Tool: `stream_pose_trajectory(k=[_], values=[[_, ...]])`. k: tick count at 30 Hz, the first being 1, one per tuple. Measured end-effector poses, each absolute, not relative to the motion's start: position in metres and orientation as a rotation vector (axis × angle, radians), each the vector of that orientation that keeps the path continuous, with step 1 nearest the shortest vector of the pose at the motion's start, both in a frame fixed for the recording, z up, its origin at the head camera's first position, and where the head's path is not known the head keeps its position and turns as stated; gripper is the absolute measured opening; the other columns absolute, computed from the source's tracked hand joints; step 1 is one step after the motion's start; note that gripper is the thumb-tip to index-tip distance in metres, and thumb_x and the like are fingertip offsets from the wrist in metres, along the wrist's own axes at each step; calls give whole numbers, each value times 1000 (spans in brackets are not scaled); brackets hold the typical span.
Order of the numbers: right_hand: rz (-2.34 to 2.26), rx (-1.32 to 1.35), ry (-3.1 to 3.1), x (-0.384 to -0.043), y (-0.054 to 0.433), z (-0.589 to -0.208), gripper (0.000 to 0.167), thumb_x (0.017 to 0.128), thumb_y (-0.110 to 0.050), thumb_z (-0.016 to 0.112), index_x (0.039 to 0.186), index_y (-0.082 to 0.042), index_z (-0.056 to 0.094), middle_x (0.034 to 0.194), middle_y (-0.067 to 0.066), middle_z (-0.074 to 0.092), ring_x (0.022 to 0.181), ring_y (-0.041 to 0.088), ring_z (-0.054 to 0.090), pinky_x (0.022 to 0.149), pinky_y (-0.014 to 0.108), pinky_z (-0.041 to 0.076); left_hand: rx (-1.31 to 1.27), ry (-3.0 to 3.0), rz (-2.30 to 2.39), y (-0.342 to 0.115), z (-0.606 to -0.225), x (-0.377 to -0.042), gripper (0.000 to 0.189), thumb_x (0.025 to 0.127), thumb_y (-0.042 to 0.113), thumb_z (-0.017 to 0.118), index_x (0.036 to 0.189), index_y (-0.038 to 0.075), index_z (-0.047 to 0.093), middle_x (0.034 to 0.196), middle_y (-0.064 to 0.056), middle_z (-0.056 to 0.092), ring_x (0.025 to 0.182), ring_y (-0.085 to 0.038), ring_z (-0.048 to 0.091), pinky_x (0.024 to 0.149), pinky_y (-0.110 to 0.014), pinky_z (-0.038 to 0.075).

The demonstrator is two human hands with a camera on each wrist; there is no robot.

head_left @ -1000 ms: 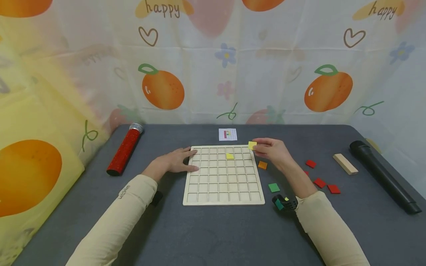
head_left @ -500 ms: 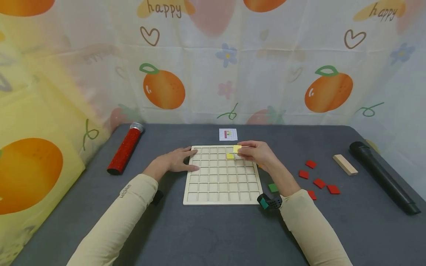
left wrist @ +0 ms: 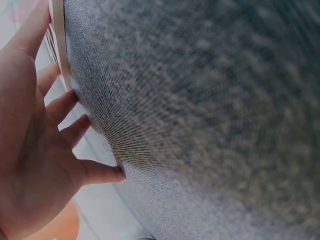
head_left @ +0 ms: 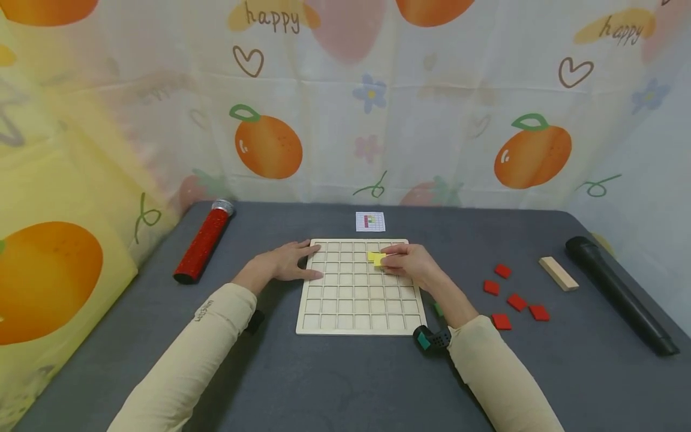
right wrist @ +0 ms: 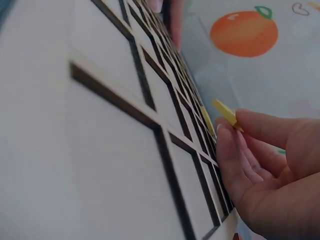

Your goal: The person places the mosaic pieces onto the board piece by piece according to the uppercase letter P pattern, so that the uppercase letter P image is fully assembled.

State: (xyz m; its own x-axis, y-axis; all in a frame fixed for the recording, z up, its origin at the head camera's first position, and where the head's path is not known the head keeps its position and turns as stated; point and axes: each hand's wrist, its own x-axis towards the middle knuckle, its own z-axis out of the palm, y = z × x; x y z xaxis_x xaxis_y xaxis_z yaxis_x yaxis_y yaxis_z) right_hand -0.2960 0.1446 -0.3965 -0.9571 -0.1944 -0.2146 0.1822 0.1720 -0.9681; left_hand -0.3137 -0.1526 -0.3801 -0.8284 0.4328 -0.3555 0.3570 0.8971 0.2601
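Note:
A pale wooden grid board (head_left: pixel 345 306) lies on the dark table. My left hand (head_left: pixel 281 262) rests at its left edge, thumb on the board. In the left wrist view, the fingers (left wrist: pixel 65 107) are spread along the board's edge and the table. Thumb and fingers of my right hand (head_left: pixel 412 264) pinch a yellow square tile (head_left: pixel 379 260) over the upper right part of the board. The right wrist view shows this held tile (right wrist: pixel 225 111) tilted, just above the grid. Another yellow tile (head_left: pixel 370 257) lies in a cell right behind it, partly covered.
Behind the board lies a small printed card (head_left: pixel 370 222). Several red tiles (head_left: pixel 501 322) are scattered to the right, near a wooden block (head_left: pixel 558 273) and a long black cylinder (head_left: pixel 621 294). My right forearm partly hides a green tile (head_left: pixel 439 309). A red microphone (head_left: pixel 204 245) lies left.
My right hand has carried the yellow tile leftward from the board's upper right corner, then nearer, beside the yellow tile on the grid. My left hand has stayed in place.

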Motion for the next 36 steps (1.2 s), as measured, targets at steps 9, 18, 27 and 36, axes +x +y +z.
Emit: stream_pose_trajectory(k=[9, 18, 27, 36], values=[[-1756, 26, 2292, -294, 142, -402, 29, 90, -3, 65, 119, 4, 64, 110, 16, 63, 84, 14, 66, 76, 27, 54, 578, 2648, 247, -151, -381, -313, 85, 90, 62, 51, 155, 20, 17, 159, -12, 7, 142, -38, 7, 106, -64, 16], [-1738, 43, 2332, -292, 139, -402, 30, 89, -6, 68, 117, 2, 64, 102, 14, 65, 84, 16, 66, 76, 28, 54, 577, 2649, 251, -152, -380, -312, 84, 91, 61, 51, 155, 19, 16, 159, -12, 7, 142, -38, 6, 105, -65, 15], [-1716, 76, 2387, -291, 137, -403, 28, 87, -7, 71, 113, 2, 67, 97, 13, 67, 82, 16, 66, 74, 27, 54, 571, 2645, 242, -151, -380, -313, 85, 90, 63, 51, 155, 21, 16, 159, -11, 7, 142, -37, 6, 105, -65, 15], [-1665, 65, 2435, -290, 135, -400, 27, 94, -14, 63, 115, 2, 67, 105, 14, 66, 84, 15, 66, 74, 26, 54, 566, 2646, 243, -152, -383, -314, 86, 89, 64, 50, 155, 21, 16, 159, -10, 6, 143, -37, 6, 105, -66, 14]])
